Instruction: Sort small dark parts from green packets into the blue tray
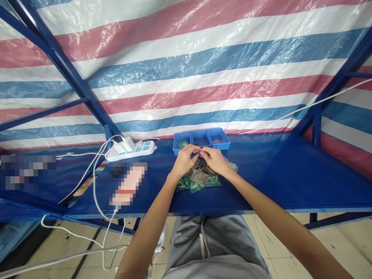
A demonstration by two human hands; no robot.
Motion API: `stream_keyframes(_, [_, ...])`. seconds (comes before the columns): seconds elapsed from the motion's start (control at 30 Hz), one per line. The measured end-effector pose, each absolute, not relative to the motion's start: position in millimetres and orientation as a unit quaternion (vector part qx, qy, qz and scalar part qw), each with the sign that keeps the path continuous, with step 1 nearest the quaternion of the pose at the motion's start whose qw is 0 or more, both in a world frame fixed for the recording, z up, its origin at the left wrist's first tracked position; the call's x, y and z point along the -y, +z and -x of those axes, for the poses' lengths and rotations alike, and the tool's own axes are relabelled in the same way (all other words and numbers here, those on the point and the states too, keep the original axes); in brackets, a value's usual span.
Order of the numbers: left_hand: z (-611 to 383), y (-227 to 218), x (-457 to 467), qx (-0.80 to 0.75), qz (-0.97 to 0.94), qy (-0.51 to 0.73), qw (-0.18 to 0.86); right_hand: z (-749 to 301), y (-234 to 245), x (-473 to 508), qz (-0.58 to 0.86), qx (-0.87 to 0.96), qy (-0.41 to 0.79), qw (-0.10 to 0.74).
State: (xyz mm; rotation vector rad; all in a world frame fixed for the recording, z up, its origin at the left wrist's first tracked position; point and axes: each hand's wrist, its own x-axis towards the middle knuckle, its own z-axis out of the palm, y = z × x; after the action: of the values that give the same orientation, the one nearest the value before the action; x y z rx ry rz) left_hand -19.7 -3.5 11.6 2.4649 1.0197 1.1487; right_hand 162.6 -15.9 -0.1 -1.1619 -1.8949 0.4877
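Observation:
My left hand (186,158) and my right hand (214,158) meet over a pile on the blue table. Their fingertips are pinched together around something small and dark that I cannot make out. Below them lie small green packets (197,185), clear plastic bags (201,177) and a heap of small dark brown pieces (205,166). Just beyond my fingers stands a blue three-compartment tray (225,145). Its left compartment holds greenish packets, and the right one has a few small pale items. My hands partly hide the tray's front.
A white power strip (145,149) with plugged-in chargers sits at the back left. White cables (95,182) run from it over the table's front edge. Nearer lies a blurred-out pinkish object (129,185) on a cable. Blue metal posts (84,87) and striped sheeting (203,77) bound the blue table (279,174).

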Motion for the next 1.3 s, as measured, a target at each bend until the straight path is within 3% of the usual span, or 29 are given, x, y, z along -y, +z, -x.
stream_keyframes(0.23, [16.7, 11.1, 5.8, -0.311, -0.849, 0.414, 0.104, -165.5, -2.1, 13.2, 0.456, 0.735, 0.248, 0.437])
stream_keyframes(0.57, [18.5, 7.4, 4.4, -0.382, -0.839, 0.385, 0.05, -167.4, -3.5, 11.1, 0.439, 0.703, 0.33, 0.451])
stream_keyframes(1.0, [18.9, 7.9, 3.0, -0.399, -0.817, 0.409, 0.074, -163.0, -6.0, 12.2, 0.437, 0.697, 0.31, 0.476])
stream_keyframes(1.13, [16.7, 10.1, 4.0, -0.419, -0.788, 0.435, 0.125, -165.5, -3.8, 12.5, 0.447, 0.679, 0.301, 0.499])
stream_keyframes(1.3, [13.7, 12.5, 3.3, -0.435, -0.728, 0.455, 0.271, -159.7, 0.4, 19.5, 0.436, 0.689, 0.27, 0.512])
